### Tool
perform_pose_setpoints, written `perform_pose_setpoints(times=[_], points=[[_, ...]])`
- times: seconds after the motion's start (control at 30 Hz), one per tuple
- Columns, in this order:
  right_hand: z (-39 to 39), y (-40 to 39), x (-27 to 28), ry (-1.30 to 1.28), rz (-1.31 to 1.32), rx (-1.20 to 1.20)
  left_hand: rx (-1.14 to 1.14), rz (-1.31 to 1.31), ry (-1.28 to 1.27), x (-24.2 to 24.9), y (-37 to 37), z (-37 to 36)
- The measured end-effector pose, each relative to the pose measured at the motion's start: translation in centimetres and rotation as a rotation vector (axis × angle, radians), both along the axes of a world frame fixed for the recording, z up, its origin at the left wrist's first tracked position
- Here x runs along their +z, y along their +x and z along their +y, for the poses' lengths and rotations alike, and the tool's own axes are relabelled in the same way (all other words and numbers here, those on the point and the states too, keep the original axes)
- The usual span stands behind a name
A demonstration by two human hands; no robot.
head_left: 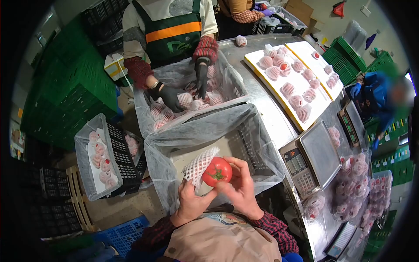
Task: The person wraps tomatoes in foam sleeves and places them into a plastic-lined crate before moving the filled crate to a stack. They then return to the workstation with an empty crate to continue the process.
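A red tomato [221,167] with a green calyx is held in front of my body, over a plastic-lined crate [162,162]. My right hand [241,188] grips the tomato from its right side, fingers behind it and thumb in front. In my left hand [191,203] is a white foam net sleeve [197,168], pinched near its lower end. The sleeve lies against the tomato's left side and seems to cover part of it; how far it reaches round the back is hidden.
Across from me, a co-worker's gloved hands [172,97] are among net-wrapped tomatoes in another lined crate [142,114]. At right stand a scale [301,169], white trays [257,65] and bagged tomatoes [349,192] on a metal table [267,111]. A crate [83,161] stands lower left.
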State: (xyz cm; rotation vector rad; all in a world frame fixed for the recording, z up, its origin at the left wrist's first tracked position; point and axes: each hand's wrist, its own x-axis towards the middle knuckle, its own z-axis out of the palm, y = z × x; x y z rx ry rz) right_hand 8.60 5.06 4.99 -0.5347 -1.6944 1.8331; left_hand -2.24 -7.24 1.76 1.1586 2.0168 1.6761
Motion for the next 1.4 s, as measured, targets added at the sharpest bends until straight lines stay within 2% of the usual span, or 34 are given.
perform_pose_setpoints(times=[0.03,0.1,0.17,0.23,0.27,0.3,0.33,0.37,0.5,0.57,0.6,0.7,0.77,0.8,0.87,0.93,0.97,1.0,1.07,1.1,1.13,1.17,1.23,1.3,1.33,1.4], points=[[0.1,0.1,0.7,0.058,-0.089,0.067,0.001,0.0,0.001,-0.1,-0.1,-0.2],[0.0,-0.2,0.2,0.065,-0.06,0.034,-0.075,0.091,-0.125,-0.3,-0.3,-0.5],[0.1,-0.2,-0.6,0.074,-0.031,0.001,-0.095,0.022,-0.056,0.4,-0.5,-0.3],[0.9,0.7,-1.5,-0.786,0.098,0.172,-0.118,-0.05,0.013,0.9,-0.8,-0.1],[1.3,1.0,-1.7,-0.782,0.095,0.169,-0.149,-0.225,0.073,1.0,-1.2,-0.2],[1.7,1.3,-1.9,-1.006,0.145,0.311,-0.18,-0.4,0.132,1.1,-1.5,-0.3],[2.0,1.4,-1.9,-1.229,0.197,0.456,-0.183,-0.403,0.135,1.1,-1.7,-0.3],[1.7,1.2,-1.6,-1.306,0.212,0.447,-0.195,-0.401,0.129,1.2,-1.9,-0.5],[1.6,1.1,-1.5,-1.365,0.243,0.531,-0.257,-0.354,0.092,1.2,-1.9,-0.6],[1.1,0.8,-0.1,-1.407,0.038,0.332,-0.265,-0.282,0.08,1.3,-1.9,-0.7],[0.9,0.6,0.2,-1.405,0.037,0.332,-0.275,-0.212,0.066,1.3,-1.9,-0.7],[0.7,0.5,0.3,-1.452,-0.045,0.232,-0.292,-0.261,0.085,1.0,-1.6,-0.8],[0.5,1.0,-0.8,-1.247,-0.201,0.262,-0.355,-0.21,0.045,1.4,-1.9,-0.4],[0.2,1.0,-0.7,-1.244,-0.215,0.305,-0.408,-0.154,-0.003,1.8,-2.2,-0.4],[-0.4,1.0,-0.4,-0.892,-0.382,0.066,-0.364,-0.12,0.024,2.5,-1.8,-0.5],[0.5,1.6,-1.7,-0.782,-0.27,0.136,-0.348,-0.362,0.118,1.7,-1.5,-0.5],[1.2,2.2,-3.0,-0.725,-0.193,0.157,-0.411,-0.725,0.164,1.3,-1.4,-0.4],[1.4,2.2,-4.0,-0.672,-0.114,0.168,-0.49,-0.865,0.187,1.8,-2.1,-0.5],[-0.4,1.0,-4.5,-0.702,-0.085,-0.106,-0.534,-0.99,0.229,2.9,-3.1,-1.1],[-0.1,1.8,-5.0,-0.688,-0.067,0.046,-0.563,-1.039,0.23,2.8,-3.2,-1.5],[0.1,2.3,-5.8,-0.826,-0.034,0.072,-0.601,-1.094,0.229,2.5,-3.0,-1.6],[-0.2,2.0,-5.0,-0.768,-0.099,0.023,-0.64,-1.155,0.285,2.5,-2.7,-1.6],[-0.8,0.8,-3.2,-0.702,-0.168,-0.008,-0.592,-1.152,0.303,1.7,-3.1,-2.6],[-1.2,-1.0,-1.9,-0.38,0.094,0.004,-0.51,-1.105,0.24,1.4,-4.1,-3.9],[-1.4,-1.2,-1.7,-0.379,0.088,0.021,-0.495,-1.103,0.253,1.4,-4.3,-4.6],[-2.6,-1.9,-0.4,0.229,-0.043,0.025,-0.128,-0.516,0.063,1.5,-4.5,-5.6]])
